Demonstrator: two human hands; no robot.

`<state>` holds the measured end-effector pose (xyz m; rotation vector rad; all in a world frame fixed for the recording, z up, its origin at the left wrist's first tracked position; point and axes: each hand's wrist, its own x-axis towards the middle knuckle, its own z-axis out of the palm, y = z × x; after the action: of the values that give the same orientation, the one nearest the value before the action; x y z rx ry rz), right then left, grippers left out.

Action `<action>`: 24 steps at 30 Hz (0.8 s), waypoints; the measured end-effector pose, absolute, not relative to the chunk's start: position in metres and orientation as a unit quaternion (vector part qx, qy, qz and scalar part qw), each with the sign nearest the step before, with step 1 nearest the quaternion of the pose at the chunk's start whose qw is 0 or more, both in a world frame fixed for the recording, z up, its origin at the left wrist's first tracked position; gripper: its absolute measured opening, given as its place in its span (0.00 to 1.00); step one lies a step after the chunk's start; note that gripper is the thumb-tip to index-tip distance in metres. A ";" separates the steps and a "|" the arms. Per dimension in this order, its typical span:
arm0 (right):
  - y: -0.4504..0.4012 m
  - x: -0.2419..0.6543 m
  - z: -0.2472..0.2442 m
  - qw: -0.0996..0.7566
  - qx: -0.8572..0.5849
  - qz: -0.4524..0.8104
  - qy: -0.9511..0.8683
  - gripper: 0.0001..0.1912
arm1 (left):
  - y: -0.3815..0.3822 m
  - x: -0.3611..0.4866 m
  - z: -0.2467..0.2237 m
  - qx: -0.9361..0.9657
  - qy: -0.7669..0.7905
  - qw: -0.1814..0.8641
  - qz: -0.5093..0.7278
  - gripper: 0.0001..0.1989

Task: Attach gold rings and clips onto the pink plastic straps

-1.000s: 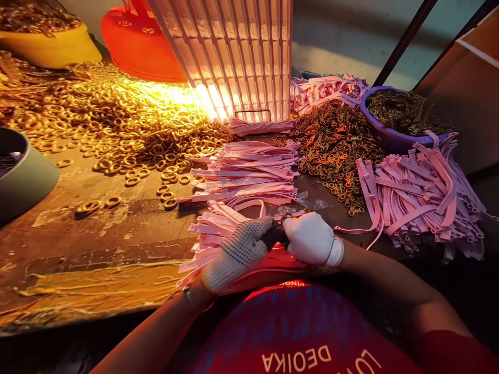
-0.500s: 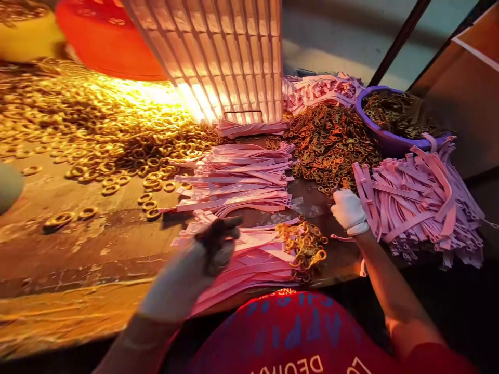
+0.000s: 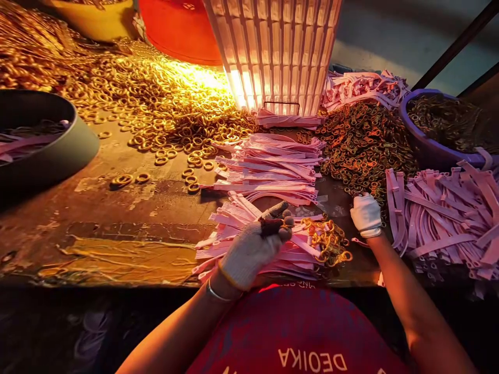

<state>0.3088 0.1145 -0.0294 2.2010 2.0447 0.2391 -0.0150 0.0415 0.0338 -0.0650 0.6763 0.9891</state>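
Left hand (image 3: 255,249) gloved, fingers pinched shut over pink straps (image 3: 273,244); right hand (image 3: 365,214) closed at ring pile (image 3: 362,145) (grip contents unclear). Shirt (image 3: 300,337) reads "DEOIKA".

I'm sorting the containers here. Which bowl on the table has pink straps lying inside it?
The grey bowl at the table's left edge; pink straps show inside it. The purple bowl on the right holds dark metal rings instead.
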 end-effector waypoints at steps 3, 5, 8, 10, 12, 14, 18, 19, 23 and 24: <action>0.117 0.307 -0.016 0.022 0.745 0.068 0.663 0.12 | 0.039 -0.015 0.034 -0.042 0.316 0.817 0.480 0.31; 0.112 0.296 -0.002 -0.010 0.739 0.046 0.672 0.14 | 0.038 -0.014 0.036 -0.055 0.315 0.816 0.482 0.30; 0.089 0.263 0.022 -0.180 0.633 -0.084 0.748 0.15 | 0.037 -0.012 0.038 -0.058 0.316 0.818 0.478 0.29; 0.070 0.233 0.037 -0.304 0.497 -0.167 0.795 0.14 | 0.037 -0.010 0.038 -0.037 0.324 0.819 0.472 0.27; 0.054 0.206 0.050 -0.321 0.396 -0.149 0.847 0.21 | 0.037 -0.009 0.036 0.018 0.335 0.822 0.460 0.24; 0.045 0.185 0.058 -0.274 0.335 -0.092 0.897 0.18 | 0.036 -0.008 0.032 0.083 0.345 0.821 0.448 0.21; 0.039 0.167 0.063 -0.142 0.336 -0.021 0.931 0.15 | 0.030 -0.010 0.025 0.166 0.357 0.800 0.453 0.19; 0.038 0.167 0.063 -0.130 0.351 -0.023 0.927 0.16 | 0.028 -0.011 0.025 0.200 0.360 0.789 0.456 0.18; 0.041 0.174 0.064 -0.239 0.385 -0.214 0.865 0.13 | 0.028 -0.013 0.024 0.274 0.365 0.758 0.466 0.16; 0.042 0.176 0.065 -0.283 0.396 -0.287 0.825 0.14 | 0.029 -0.012 0.024 0.256 0.366 0.764 0.466 0.16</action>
<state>0.1762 0.0423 0.0646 1.5322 3.1957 -1.1122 -0.0119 0.0286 0.0239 0.5566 0.7965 1.0123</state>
